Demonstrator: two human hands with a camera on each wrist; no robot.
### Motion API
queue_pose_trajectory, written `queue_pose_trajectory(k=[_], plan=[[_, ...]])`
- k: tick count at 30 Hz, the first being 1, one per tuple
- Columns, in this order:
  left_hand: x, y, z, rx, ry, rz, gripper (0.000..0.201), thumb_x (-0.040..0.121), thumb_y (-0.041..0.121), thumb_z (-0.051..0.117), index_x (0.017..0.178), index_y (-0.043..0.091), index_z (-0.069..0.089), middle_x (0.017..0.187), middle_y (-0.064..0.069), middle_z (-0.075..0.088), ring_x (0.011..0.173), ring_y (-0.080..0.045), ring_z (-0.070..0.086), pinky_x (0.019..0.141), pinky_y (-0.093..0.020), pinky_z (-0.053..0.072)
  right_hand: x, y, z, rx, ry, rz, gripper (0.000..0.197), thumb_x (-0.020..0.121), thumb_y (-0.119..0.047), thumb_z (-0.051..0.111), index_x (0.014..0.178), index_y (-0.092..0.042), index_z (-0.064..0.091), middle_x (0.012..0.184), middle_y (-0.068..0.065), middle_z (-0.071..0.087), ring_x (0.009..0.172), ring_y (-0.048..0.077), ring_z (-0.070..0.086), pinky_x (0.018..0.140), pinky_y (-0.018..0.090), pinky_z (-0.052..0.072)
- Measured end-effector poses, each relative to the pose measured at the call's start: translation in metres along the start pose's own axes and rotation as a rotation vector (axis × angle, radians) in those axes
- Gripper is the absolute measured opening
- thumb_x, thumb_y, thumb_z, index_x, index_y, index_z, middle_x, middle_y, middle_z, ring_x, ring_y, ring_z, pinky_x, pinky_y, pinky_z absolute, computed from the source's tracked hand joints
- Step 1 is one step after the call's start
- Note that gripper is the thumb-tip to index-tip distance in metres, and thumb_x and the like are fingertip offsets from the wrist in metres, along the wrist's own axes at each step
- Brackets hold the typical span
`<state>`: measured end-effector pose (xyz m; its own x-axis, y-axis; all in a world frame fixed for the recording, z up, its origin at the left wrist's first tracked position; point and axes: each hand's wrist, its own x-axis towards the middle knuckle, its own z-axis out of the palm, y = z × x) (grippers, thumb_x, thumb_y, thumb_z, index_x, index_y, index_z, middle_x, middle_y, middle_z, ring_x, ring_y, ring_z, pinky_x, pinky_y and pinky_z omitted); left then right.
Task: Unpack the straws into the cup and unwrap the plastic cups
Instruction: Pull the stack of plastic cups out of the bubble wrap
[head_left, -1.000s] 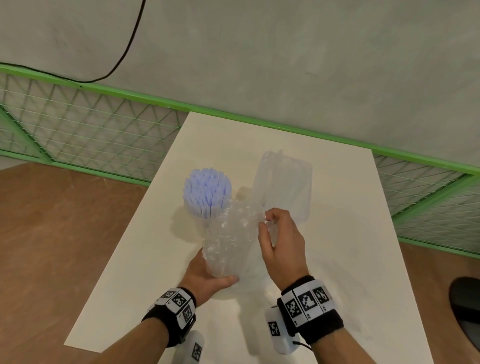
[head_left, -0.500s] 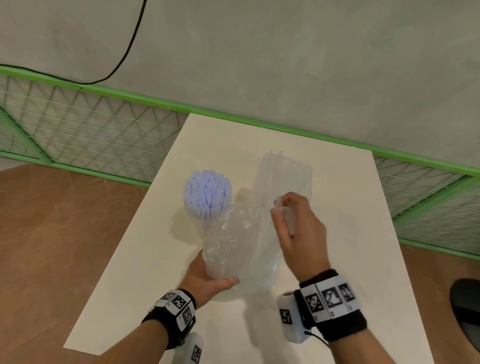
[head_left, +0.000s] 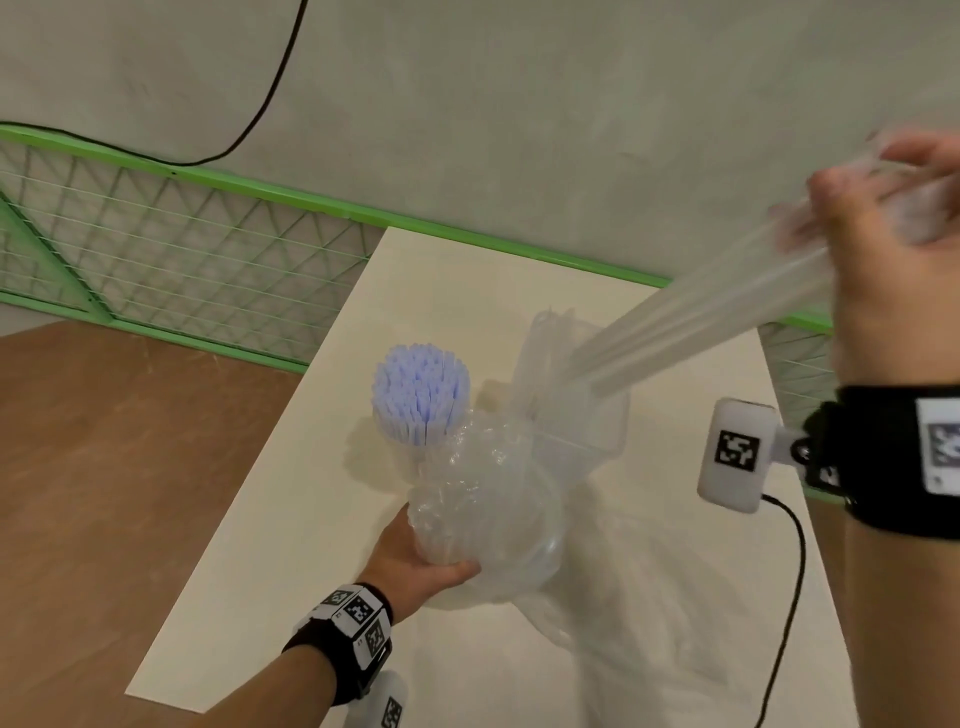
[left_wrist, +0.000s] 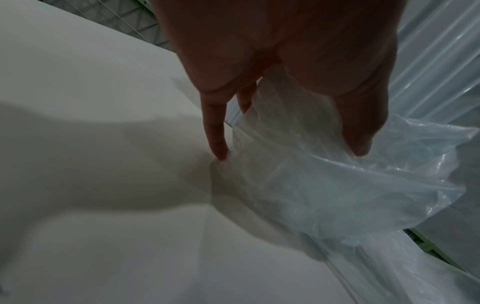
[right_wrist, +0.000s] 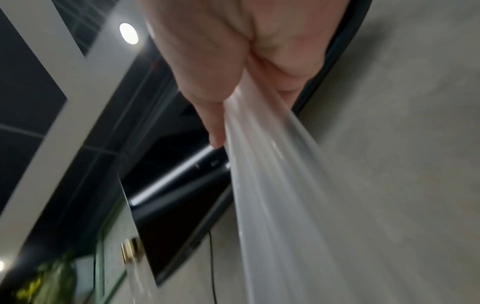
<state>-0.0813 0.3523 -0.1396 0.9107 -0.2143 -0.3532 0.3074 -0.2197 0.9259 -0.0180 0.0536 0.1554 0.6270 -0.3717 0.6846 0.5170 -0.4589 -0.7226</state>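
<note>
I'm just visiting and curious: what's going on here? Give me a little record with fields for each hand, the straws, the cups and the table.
left hand: left hand holds the wrapped stack of cups at its lower end, over the table
right hand: right hand raised high, its grip on the plastic wrap, pulled taut
straws: straws stand upright, bunched, beside the stack
cups: partly inside crumpled clear film
table: white table, loose wrap lying on it

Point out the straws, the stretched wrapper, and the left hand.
straws (head_left: 421, 392), head view, tops of the bundle.
stretched wrapper (head_left: 701, 322), head view, middle of the taut span.
left hand (head_left: 415, 564), head view, palm under the wrapped cups.
</note>
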Motion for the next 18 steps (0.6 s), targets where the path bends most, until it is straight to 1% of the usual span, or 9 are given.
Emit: queue_pose_trajectory(k=[2,4,6,8,10,11,13,15,18], plan=[[0.000,0.001,0.000,-0.010,0.001,-0.001,0.075,0.052,0.028,0.096,0.118,0.030,0.062,0.108,0.016,0.073,0.102,-0.001,0.068,0.090,-0.024,0.053,0.002,0.036,0.018,-0.019,-0.110,0.091,0.022,0.085,-0.018,0.075,0.101,-0.017,0.060,0.075,-0.011,0.073,0.072,0.025,0.071,0.076,0.046,0.058],[0.000,0.001,0.000,-0.013,-0.004,0.000,0.073,0.055,0.024,0.096,0.119,0.028,0.062,0.108,0.015,0.073,0.102,-0.001,0.068,0.089,-0.022,0.053,-0.010,0.072,0.036,-0.028,-0.289,0.210,0.020,0.087,-0.011,0.072,0.102,-0.013,0.059,0.074,-0.008,0.072,0.071,0.019,0.069,0.077,0.038,0.056],[0.000,0.002,0.000,-0.008,-0.004,0.002,0.072,0.056,0.024,0.096,0.119,0.029,0.061,0.107,0.017,0.073,0.101,0.000,0.068,0.088,-0.019,0.053,-0.027,0.101,0.046,-0.080,-0.461,0.297,0.017,0.090,-0.013,0.070,0.104,-0.013,0.060,0.092,-0.009,0.070,0.086,0.012,0.068,0.084,0.032,0.051],[-0.001,0.003,0.000,-0.009,-0.002,0.004,0.073,0.056,0.024,0.096,0.119,0.029,0.061,0.107,0.018,0.073,0.101,0.002,0.068,0.087,-0.017,0.052,-0.042,0.126,0.048,-0.353,-0.679,0.250,0.027,0.094,-0.025,0.064,0.120,-0.019,0.059,0.123,-0.005,0.064,0.114,0.011,0.060,0.099,0.031,0.044],[-0.001,0.003,0.000,-0.011,-0.009,0.008,0.074,0.056,0.024,0.096,0.121,0.028,0.061,0.108,0.017,0.073,0.102,0.002,0.067,0.086,-0.013,0.051,-0.054,0.142,0.049,-0.647,-0.948,0.183,0.052,0.097,-0.037,0.056,0.146,-0.028,0.039,0.155,-0.007,0.035,0.143,0.019,0.031,0.113,0.038,0.028],[-0.001,0.003,0.000,-0.016,-0.012,0.008,0.074,0.057,0.024,0.096,0.121,0.027,0.061,0.109,0.016,0.073,0.102,0.002,0.067,0.085,-0.011,0.051,-0.058,0.147,0.051,-0.723,-1.045,0.171,0.063,0.098,-0.042,0.051,0.152,-0.031,0.022,0.162,-0.010,0.017,0.149,0.021,0.014,0.116,0.044,0.021],[-0.001,0.004,-0.001,-0.023,-0.015,0.005,0.075,0.056,0.025,0.096,0.122,0.028,0.060,0.110,0.016,0.072,0.103,0.002,0.067,0.087,-0.014,0.051,-0.064,0.150,0.057,-0.845,-1.188,0.125,0.074,0.098,-0.053,0.041,0.155,-0.033,-0.003,0.163,-0.015,-0.008,0.151,0.021,-0.006,0.118,0.053,0.013],[-0.002,0.004,-0.002,-0.023,-0.017,0.005,0.077,0.055,0.028,0.096,0.122,0.030,0.059,0.111,0.017,0.072,0.104,0.002,0.066,0.091,-0.020,0.051,-0.063,0.148,0.061,-0.942,-1.254,0.099,0.081,0.094,-0.064,0.036,0.153,-0.034,-0.011,0.161,-0.017,-0.019,0.150,0.020,-0.014,0.118,0.055,0.008],[-0.001,0.004,-0.002,-0.030,-0.021,-0.001,0.076,0.056,0.024,0.096,0.122,0.029,0.059,0.110,0.017,0.072,0.104,0.001,0.066,0.093,-0.022,0.051,-0.055,0.140,0.069,-0.904,-1.136,0.102,0.088,0.087,-0.070,0.045,0.154,-0.036,0.000,0.162,-0.016,-0.015,0.151,0.022,-0.006,0.115,0.056,0.012]])
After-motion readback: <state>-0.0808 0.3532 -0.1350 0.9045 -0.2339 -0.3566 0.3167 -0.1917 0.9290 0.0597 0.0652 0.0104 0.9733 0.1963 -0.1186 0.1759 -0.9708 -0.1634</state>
